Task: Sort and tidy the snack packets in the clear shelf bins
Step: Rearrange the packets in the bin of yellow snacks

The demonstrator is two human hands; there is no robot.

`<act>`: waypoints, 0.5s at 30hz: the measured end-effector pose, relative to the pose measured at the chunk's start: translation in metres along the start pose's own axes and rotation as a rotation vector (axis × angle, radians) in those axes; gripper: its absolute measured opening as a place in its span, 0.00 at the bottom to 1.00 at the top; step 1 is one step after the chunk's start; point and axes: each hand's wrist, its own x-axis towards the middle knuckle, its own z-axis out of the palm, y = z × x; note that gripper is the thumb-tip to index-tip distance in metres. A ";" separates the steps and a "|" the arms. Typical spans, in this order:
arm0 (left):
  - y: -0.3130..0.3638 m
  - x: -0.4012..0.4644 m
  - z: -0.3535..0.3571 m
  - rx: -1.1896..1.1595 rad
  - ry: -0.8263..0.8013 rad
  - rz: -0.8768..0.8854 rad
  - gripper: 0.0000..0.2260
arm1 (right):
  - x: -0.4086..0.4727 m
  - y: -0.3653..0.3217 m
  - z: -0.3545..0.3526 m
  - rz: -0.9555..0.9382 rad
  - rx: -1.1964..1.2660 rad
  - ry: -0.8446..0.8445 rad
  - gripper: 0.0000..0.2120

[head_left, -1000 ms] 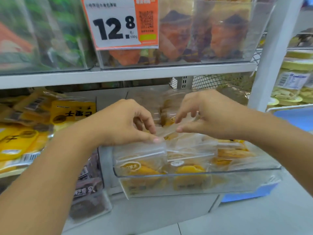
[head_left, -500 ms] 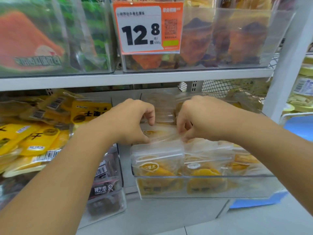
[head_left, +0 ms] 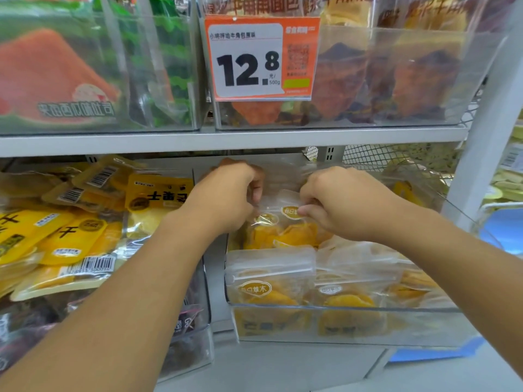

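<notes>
Packets (head_left: 283, 230) of orange dried fruit are stood up in the clear bin (head_left: 348, 323) at about 5 o'clock. Two upright ones at the back are pinched by their top edges: left hand (head_left: 226, 199) curled on one, right hand (head_left: 336, 205) curled on the other. More yellow packs (head_left: 56, 236) are piled at 9 o'clock, price tag (head_left: 261, 58) stuck up at 12.

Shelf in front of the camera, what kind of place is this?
Most likely a snack shop selling by weight. An orange price tag reads 12.8 per 500g, clear bins hold wrapped dried-fruit packets, and white metal shelving carries them in rows.
</notes>
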 end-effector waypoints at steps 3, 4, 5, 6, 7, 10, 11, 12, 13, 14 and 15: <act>0.000 0.005 0.002 -0.019 0.039 -0.045 0.13 | 0.003 -0.006 -0.006 -0.051 0.007 -0.010 0.16; 0.001 0.006 0.003 -0.012 0.044 -0.055 0.13 | 0.004 -0.008 -0.007 -0.061 0.011 -0.025 0.16; 0.001 0.007 0.004 -0.006 0.048 -0.063 0.12 | 0.006 -0.009 -0.008 -0.067 0.031 -0.050 0.16; 0.001 0.007 0.005 -0.005 0.057 -0.070 0.12 | 0.006 -0.010 -0.009 -0.066 0.060 -0.088 0.16; 0.000 0.007 0.006 -0.010 0.072 -0.074 0.12 | 0.007 -0.010 -0.009 -0.063 0.084 -0.127 0.16; -0.001 0.006 0.007 -0.040 0.104 -0.078 0.13 | 0.011 -0.016 -0.007 -0.068 0.047 -0.195 0.17; -0.001 0.006 0.007 -0.048 0.102 -0.081 0.13 | 0.015 -0.018 -0.005 -0.074 0.046 -0.208 0.18; -0.001 0.006 0.007 -0.050 0.102 -0.083 0.13 | 0.018 -0.020 -0.004 -0.092 0.066 -0.215 0.20; -0.001 0.005 0.007 -0.050 0.100 -0.085 0.13 | 0.022 -0.022 -0.003 -0.123 0.109 -0.205 0.20; -0.002 0.006 0.006 -0.049 0.098 -0.083 0.13 | 0.027 -0.022 -0.002 -0.158 0.167 -0.174 0.18; -0.004 0.007 0.005 -0.049 0.095 -0.079 0.14 | 0.032 -0.022 -0.001 -0.185 0.239 -0.124 0.16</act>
